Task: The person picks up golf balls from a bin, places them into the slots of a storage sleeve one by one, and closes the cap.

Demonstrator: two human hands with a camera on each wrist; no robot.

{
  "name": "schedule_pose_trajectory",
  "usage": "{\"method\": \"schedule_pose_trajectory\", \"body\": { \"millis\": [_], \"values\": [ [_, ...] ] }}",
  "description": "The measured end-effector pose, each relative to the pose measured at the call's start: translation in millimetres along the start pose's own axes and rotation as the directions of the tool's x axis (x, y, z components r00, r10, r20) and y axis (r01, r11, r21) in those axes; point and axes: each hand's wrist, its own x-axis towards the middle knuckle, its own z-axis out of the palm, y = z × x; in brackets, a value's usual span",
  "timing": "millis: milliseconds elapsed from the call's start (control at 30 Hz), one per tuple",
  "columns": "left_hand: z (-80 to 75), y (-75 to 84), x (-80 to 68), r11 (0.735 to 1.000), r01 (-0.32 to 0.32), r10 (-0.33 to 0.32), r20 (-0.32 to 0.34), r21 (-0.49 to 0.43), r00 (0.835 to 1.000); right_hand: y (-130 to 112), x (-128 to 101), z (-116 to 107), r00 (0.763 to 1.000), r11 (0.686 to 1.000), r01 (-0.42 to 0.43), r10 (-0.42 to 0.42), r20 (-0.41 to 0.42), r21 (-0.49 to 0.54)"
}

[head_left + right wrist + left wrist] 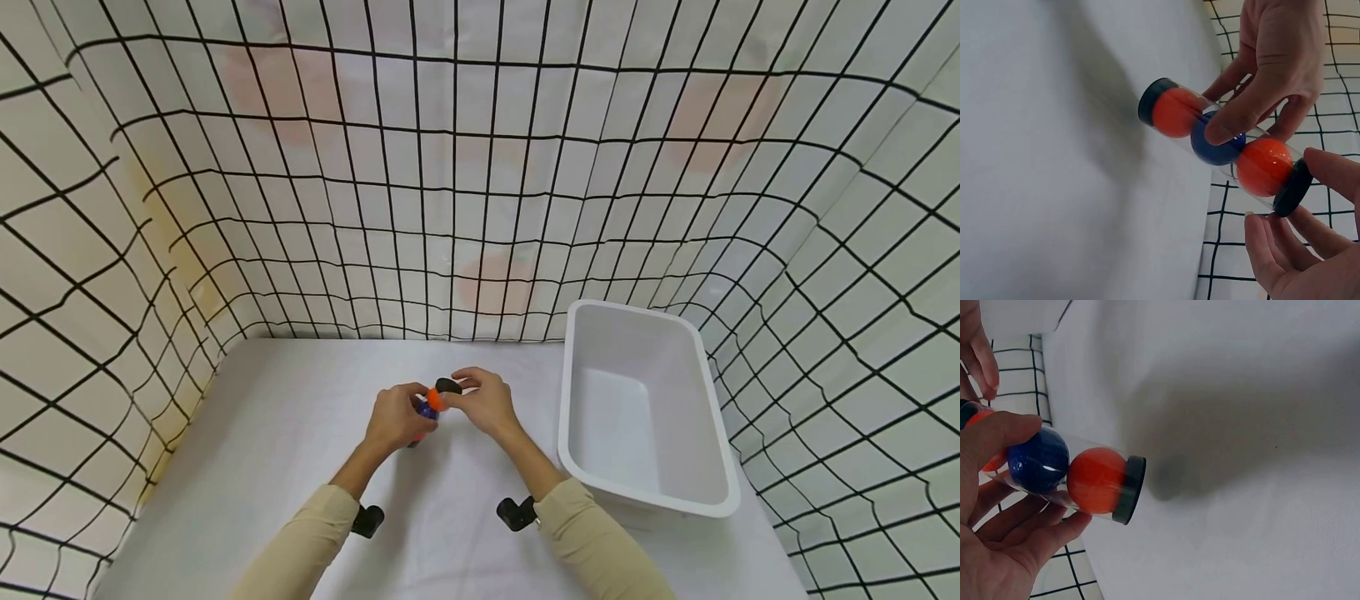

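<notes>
A clear plastic tube (427, 408) holds three balls in a row: orange, blue, orange. A black cap closes each end. My left hand (393, 417) grips the tube around its middle, thumb (1229, 125) across the blue ball (1213, 147). The lower black cap (1130, 489) hangs just above the white table. My right hand (487, 402) pinches the upper black cap (1291, 187) between thumb and fingers. In the left wrist view the tube (1079, 475) lies slanted across my left palm (997, 550).
A white plastic bin (570, 375) stands empty on the table to the right of my hands. The white table (262, 467) is enclosed by a black-grid curtain (480, 167) at back and sides. Black wrist mounts (517, 512) sit on both forearms.
</notes>
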Motion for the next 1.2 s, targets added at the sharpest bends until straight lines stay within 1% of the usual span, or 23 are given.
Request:
{"method": "schedule_pose_trajectory", "body": {
  "millis": [100,167,300,433,600,867,1200],
  "values": [
    [-0.3,-1.1,-0.7,1.000,-0.002,0.002,-0.001,-0.001,1.000,-0.7,0.9,0.4,1.000,0.999,-0.012,0.013,0.027,-0.041],
    [0.4,-2.0,-1.0,1.000,-0.008,0.008,0.006,-0.003,1.000,-1.5,1.3,0.2,0.999,0.998,-0.024,0.026,0.042,-0.051],
    [1.9,-2.3,-2.2,1.000,-0.007,0.007,0.022,-0.009,1.000,-3.2,0.7,-1.0,0.995,0.997,-0.068,0.070,0.066,-0.037],
    [1.6,-0.9,-3.6,1.000,0.007,-0.007,0.029,-0.010,1.000,-3.9,0.1,-2.2,0.991,0.994,-0.112,0.113,0.070,-0.018],
    [3.0,-0.2,-4.5,1.000,0.009,-0.009,0.034,-0.014,0.999,-3.3,0.3,-3.0,0.991,0.993,-0.115,0.115,0.066,-0.013],
    [6.8,-3.9,-5.3,1.000,-0.007,0.007,0.020,-0.012,1.000,-3.7,-0.7,-3.9,0.991,0.993,-0.110,0.113,0.077,-0.047],
    [9.3,-6.6,-7.5,1.000,0.008,-0.007,0.019,-0.007,1.000,-3.8,-1.5,-5.0,0.988,0.992,-0.111,0.116,0.106,-0.058]
  ]
}}
